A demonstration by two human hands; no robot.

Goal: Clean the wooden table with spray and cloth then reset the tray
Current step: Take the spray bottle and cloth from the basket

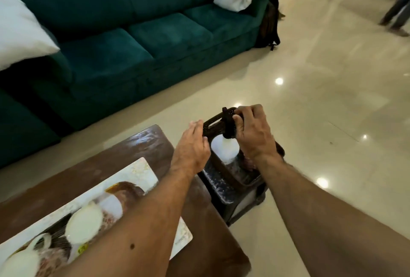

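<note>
From the head view, the right hand (250,132) is clenched around the dark trigger head of the spray bottle (224,148), held over a dark caddy (230,185) just off the end of the wooden table (137,150). The left hand (193,143) hovers beside it, fingers loosely open, holding nothing. The tray (142,172) with its white cups (85,223) sits on the table; I see no cloth. Spraying now would likely wet the cups, and that left forearm over them could knock one.

Tray (142,172) with cups (85,224) on table (142,143); caddy (230,184) right.
</note>
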